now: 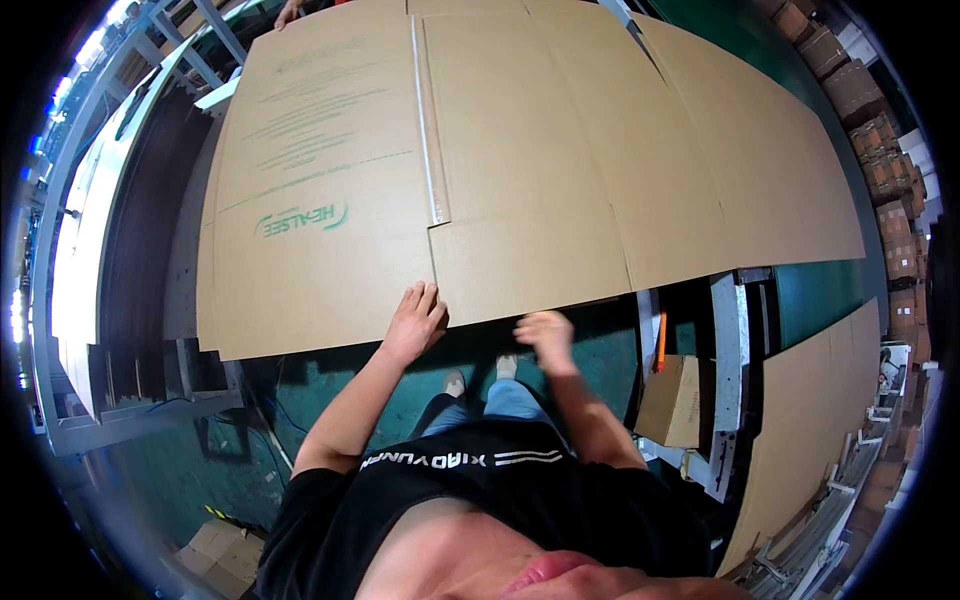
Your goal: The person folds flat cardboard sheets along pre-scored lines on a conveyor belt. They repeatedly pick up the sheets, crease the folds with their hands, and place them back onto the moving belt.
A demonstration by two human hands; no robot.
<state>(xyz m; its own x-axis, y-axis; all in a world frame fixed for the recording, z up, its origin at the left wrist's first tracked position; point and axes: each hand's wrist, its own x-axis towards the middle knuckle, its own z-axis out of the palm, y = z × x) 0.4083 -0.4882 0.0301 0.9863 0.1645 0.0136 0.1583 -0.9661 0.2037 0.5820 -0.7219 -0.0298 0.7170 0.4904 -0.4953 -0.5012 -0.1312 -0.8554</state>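
A large flattened cardboard box [520, 150] spans the space before me, its near edge running just ahead of my body. It has green print on its left panel and a pale taped seam strip [425, 120]. My left hand [413, 322] lies on the near edge by the seam, fingers stretched out on the board. To the right, just off the near edge, my right hand [547, 338] is slightly blurred with its fingers curled in. Whether anything is inside those fingers is hidden.
Another person's hand [288, 12] is at the far left corner of the board. A metal frame [215, 400] stands left. On the right are a small carton [672, 402] holding an orange-handled thing [661, 340], another cardboard sheet [815, 420] and stacked boxes [890, 180].
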